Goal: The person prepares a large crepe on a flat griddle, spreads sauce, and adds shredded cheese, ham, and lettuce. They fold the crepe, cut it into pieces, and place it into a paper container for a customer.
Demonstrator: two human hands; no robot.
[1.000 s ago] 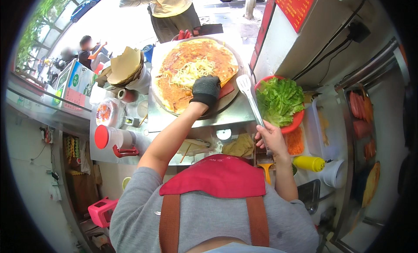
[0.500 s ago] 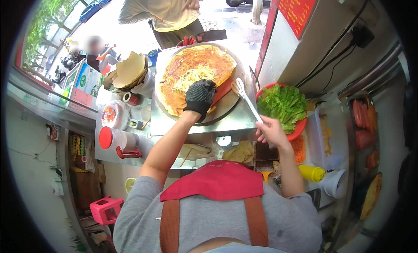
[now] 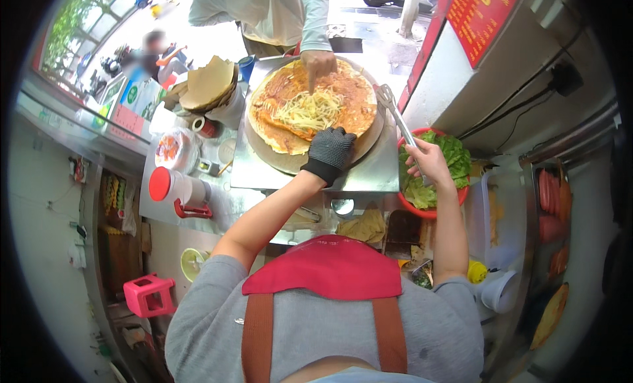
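Note:
A large round pancake, smeared with reddish sauce, lies on a round griddle plate, with a heap of pale shreds in its middle. My left hand, in a black dotted glove, has its fingers curled over the pancake's near edge, just below the shreds; the fingertips are partly hidden. Bare, my right hand grips metal tongs by the handle, their head up beside the plate's right side. From the far side, another person's hand points a finger down at the shreds.
Right of the griddle stands a red basin of green lettuce. A stack of brown paper bags, a red-lidded jug and a plastic-wrapped bowl occupy the left counter. The other person stands across the griddle.
The other person's arm has come forward over the pancake, finger extended. My left hand remains at the near edge, where the reddish flap no longer shows. My right hand still holds the tongs.

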